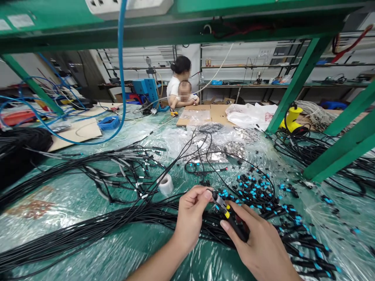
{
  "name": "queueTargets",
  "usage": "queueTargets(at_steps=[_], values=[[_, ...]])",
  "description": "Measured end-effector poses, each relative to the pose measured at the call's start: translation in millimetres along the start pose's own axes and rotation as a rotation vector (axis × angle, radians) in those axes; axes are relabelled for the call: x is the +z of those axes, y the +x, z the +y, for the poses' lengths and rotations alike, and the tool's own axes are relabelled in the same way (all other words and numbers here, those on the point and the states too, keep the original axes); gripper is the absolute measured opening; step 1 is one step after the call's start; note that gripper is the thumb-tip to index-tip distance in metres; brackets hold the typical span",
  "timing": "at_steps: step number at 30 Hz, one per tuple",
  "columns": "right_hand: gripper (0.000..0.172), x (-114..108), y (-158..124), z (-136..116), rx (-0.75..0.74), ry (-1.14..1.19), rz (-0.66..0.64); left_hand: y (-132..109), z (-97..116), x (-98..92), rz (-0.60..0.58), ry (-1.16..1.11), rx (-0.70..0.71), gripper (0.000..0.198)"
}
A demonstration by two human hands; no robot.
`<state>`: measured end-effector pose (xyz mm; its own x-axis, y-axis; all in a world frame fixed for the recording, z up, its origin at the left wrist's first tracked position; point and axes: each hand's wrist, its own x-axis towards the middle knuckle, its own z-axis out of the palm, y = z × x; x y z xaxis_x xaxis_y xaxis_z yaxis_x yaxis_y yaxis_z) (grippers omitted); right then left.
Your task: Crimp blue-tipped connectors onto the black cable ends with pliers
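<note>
Two hands work at the near edge of a tabletop (342, 230) covered in clear plastic sheeting. The right hand (258, 246) closes around small yellow-and-black pliers (231, 218), their metal tip angled up and to the left. The left hand (191, 218) pinches something thin between thumb and fingertips (206, 194), right at that tip; it looks like a black cable end, though it is too small to be sure. Under both hands runs a thick bundle of black cables (88, 234), and just to the right lies a heap of cable ends with blue connectors (252, 191). A roll of clear tape (165, 184) sits left of the hands. Farther off are crumpled plastic bags (211, 136) and flattened cardboard (199, 115). Two people (178, 82) sit close together beyond the tabletop, beside a blue machine (143, 88). A blue cable (121, 58) hangs from a power strip (129, 6) on the green steel frame (299, 82).
</note>
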<state>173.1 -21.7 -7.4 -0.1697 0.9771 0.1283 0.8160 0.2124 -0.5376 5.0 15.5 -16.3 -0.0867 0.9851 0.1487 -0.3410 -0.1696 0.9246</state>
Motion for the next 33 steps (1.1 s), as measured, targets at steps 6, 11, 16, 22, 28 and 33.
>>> queueTargets(at_steps=[6,11,16,22,28,33], values=[[0.04,-2,2,-3,0.011,0.195,-0.112,-1,8,0.8,-0.009,0.139,0.086,0.015],[0.044,-5,5,-6,0.088,0.385,-0.162,1,9,0.4,-0.039,0.2,0.079,0.018],[0.051,3,4,1,0.125,0.603,-0.267,1,9,1.7,-0.053,0.207,0.059,0.021],[0.046,13,4,9,0.15,0.723,-0.269,3,8,1.5,-0.045,0.171,0.039,0.021],[0.037,1,6,1,0.096,0.595,-0.289,5,6,0.5,-0.022,0.126,0.04,0.021],[0.032,-4,3,0,0.032,0.222,-0.098,2,4,3.3,-0.021,0.04,-0.005,0.027]])
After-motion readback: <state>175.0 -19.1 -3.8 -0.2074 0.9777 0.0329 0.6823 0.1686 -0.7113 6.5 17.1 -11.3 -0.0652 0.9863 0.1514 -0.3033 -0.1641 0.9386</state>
